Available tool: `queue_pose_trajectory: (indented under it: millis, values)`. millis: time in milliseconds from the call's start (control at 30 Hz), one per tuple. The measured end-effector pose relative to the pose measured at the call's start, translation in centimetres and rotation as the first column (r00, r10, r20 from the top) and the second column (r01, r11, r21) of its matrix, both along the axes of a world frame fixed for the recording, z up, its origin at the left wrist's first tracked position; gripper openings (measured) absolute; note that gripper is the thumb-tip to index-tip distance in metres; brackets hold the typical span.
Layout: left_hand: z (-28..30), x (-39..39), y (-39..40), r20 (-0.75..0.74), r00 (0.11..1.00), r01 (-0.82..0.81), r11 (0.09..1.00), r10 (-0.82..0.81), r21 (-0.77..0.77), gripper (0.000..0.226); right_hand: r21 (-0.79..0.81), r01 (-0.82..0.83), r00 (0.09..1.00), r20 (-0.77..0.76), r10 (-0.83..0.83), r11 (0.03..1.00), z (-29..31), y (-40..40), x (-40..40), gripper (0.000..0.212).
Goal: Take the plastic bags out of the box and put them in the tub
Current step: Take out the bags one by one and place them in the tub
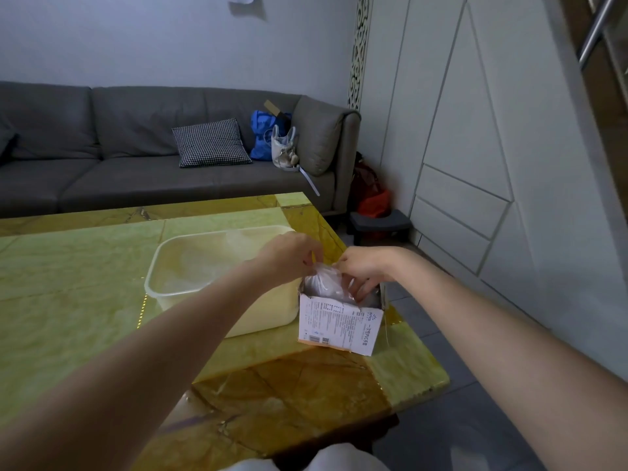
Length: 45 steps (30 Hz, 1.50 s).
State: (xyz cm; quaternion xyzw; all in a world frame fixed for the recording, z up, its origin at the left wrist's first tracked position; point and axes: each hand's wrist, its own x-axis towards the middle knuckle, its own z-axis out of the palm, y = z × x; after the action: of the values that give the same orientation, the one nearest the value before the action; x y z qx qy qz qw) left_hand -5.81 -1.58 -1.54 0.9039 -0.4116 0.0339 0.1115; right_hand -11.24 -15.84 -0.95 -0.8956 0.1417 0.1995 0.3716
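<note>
One bunch of clear plastic bags [325, 282] sticks up out of the open top of a single white cardboard box [339, 326], its lower part still inside — how many bags make up the bunch cannot be counted. The box stands upright near the right edge of the table, just beside the tub, printed text and barcodes on the face toward the camera and a torn upper rim.

The left hand [291, 254] pinches the top of the bunch, fingers curled together on the plastic. The right hand [365, 266] reaches into the box opening, its fingers [360, 288] bent down against the bags and the box's inner wall; whether they are clamped on the plastic or only pressing it cannot be told.

One translucent rectangular plastic tub [217, 292] sits to the left of the box, touching or nearly touching it. Inside, at its far right corner, lies some crumpled clear plastic [239, 241] — the number of pieces is unclear.

Both stand on a glossy table [85, 283] with green and amber stone panels. Behind it, one grey sofa [102, 158] carries a houndstooth cushion [212, 142], a blue bag [261, 136] and a pale handbag [283, 147]. A small dark stool [380, 224] stands on the floor beside white cabinet doors [475, 164].
</note>
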Motion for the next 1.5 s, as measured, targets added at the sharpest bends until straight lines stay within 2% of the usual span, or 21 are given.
queue_pose_trajectory:
  millis: [200,267,400,500,567,600,633,700,767,800,867,900,933,1000,1067,1133,1200,1300,1367,1400,1500]
  values:
    - [0.9,0.0,0.0,0.028,0.999,0.021,0.998,-0.019,-0.067,0.022,0.075,0.033,0.995,-0.097,-0.025,0.997,0.5,0.2,0.1,0.047]
    - [1.7,0.0,-0.1,0.017,1.0,0.015,0.988,-0.013,-0.155,0.019,0.09,0.055,0.992,-0.118,-0.044,0.994,0.3,0.0,0.0,0.042]
    - [4.4,0.3,0.1,-0.073,0.992,-0.125,0.864,0.102,-0.488,0.015,0.124,0.058,0.988,-0.152,-0.039,0.991,0.3,0.0,-0.8,0.035]
    - [5.6,0.6,0.9,-0.245,0.963,-0.234,0.798,0.111,-0.555,0.012,0.068,0.085,0.995,-0.053,-0.081,0.994,1.7,-0.4,-0.3,0.03]
    - [5.7,0.6,1.4,-0.382,0.921,-0.303,0.758,0.077,-0.577,0.01,-0.011,0.167,0.967,0.196,-0.161,0.986,3.0,-0.8,0.6,0.021]
    - [5.7,0.6,1.6,-0.455,0.889,-0.347,0.728,0.054,-0.591,0.008,0.065,0.23,0.913,0.33,-0.238,0.971,3.8,-0.9,0.9,0.025]
    - [5.7,0.5,1.9,-0.529,0.848,-0.396,0.692,0.023,-0.604,0.006,0.246,0.271,0.852,0.39,-0.351,0.931,4.5,-1.1,1.1,0.035]
    - [5.6,0.3,2.2,-0.665,0.742,-0.492,0.608,-0.082,-0.624,0.004,0.572,0.147,0.841,0.356,-0.407,0.807,5.8,-1.1,1.1,0.063]
    - [5.6,0.3,2.5,-0.746,0.63,-0.57,0.525,-0.215,-0.632,0.01,0.639,0.028,0.891,0.333,-0.309,0.769,6.4,-0.8,0.9,0.073]
    - [5.5,0.4,2.6,-0.764,0.59,-0.602,0.489,-0.261,-0.631,0.012,0.617,-0.009,0.894,0.357,-0.271,0.787,6.3,-0.5,0.8,0.065]
    - [5.5,0.4,2.9,-0.777,0.543,-0.637,0.447,-0.318,-0.628,0.009,0.57,-0.013,0.842,0.449,-0.298,0.822,6.0,0.3,1.4,0.032]
    - [5.5,0.4,3.1,-0.778,0.531,-0.636,0.449,-0.337,-0.628,0.007,0.573,0.022,0.792,0.491,-0.364,0.819,5.7,0.6,1.8,0.019]
    - [5.4,0.3,3.4,-0.776,0.523,-0.618,0.47,-0.352,-0.63,0.008,0.585,0.077,0.738,0.511,-0.441,0.807,5.5,0.8,2.4,0.017]
    - [5.3,0.3,4.2,-0.779,0.52,-0.524,0.589,-0.35,-0.615,0.017,0.577,0.186,0.641,0.542,-0.543,0.795,5.3,1.0,3.2,0.023]
    - [5.0,0.3,5.1,-0.788,0.555,-0.392,0.752,-0.267,-0.53,0.022,0.479,0.206,0.606,0.622,-0.496,0.853,5.6,1.2,3.2,0.025]
    - [4.6,0.7,6.0,-0.772,0.615,-0.307,0.852,-0.163,-0.425,0.013,0.331,0.172,0.613,0.701,-0.364,0.928,6.0,1.6,2.9,0.024]
    - [4.3,1.6,7.4,-0.749,0.657,-0.323,0.865,-0.086,-0.383,0.012,0.181,0.137,0.606,0.762,-0.227,0.974,6.1,1.9,3.1,0.032]
    - [4.3,3.0,9.9,-0.738,0.675,-0.421,0.825,0.007,-0.377,0.017,0.044,0.14,0.559,0.821,-0.115,0.989,6.1,2.8,4.1,0.037]
    - [4.3,3.9,11.5,-0.72,0.685,-0.516,0.769,0.108,-0.376,0.017,0.057,0.188,0.51,0.848,-0.147,0.98,5.8,3.5,5.1,0.043]
    - [4.1,4.6,12.4,-0.708,0.685,-0.59,0.699,0.168,-0.404,0.016,0.08,0.221,0.489,0.853,-0.181,0.972,5.5,4.0,5.5,0.044]
    - [4.2,6.6,15.1,-0.668,0.643,-0.763,0.387,0.375,-0.517,0.017,0.141,0.342,0.481,0.823,-0.302,0.929,3.8,5.2,6.8,0.042]
